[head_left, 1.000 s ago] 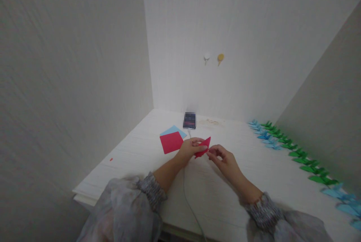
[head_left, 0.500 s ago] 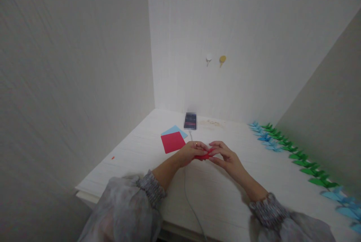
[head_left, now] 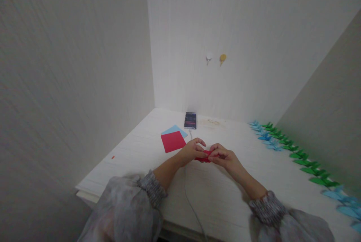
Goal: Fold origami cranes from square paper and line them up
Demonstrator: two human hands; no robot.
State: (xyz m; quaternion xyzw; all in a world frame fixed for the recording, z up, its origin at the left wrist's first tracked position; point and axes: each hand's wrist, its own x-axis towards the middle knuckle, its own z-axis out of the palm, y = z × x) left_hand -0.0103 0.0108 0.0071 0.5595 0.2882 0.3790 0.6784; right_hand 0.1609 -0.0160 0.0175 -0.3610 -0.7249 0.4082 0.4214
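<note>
My left hand (head_left: 191,151) and my right hand (head_left: 223,156) meet over the white table (head_left: 225,193). Both pinch a small folded red paper (head_left: 207,155), which lies low against the tabletop and is mostly hidden by my fingers. Just left of my left hand a red paper square (head_left: 173,141) rests on a light blue square (head_left: 172,129).
A phone (head_left: 190,120) leans on the back wall with a cable (head_left: 189,197) running toward me. Rows of folded blue and green paper figures (head_left: 293,151) line the table's right side. A tiny red scrap (head_left: 113,157) lies at the left. Two hooks (head_left: 216,58) hang on the wall.
The red paper, held up as a visible triangle a second ago, has been folded down flat. My right hand has closed in on it beside my left.
</note>
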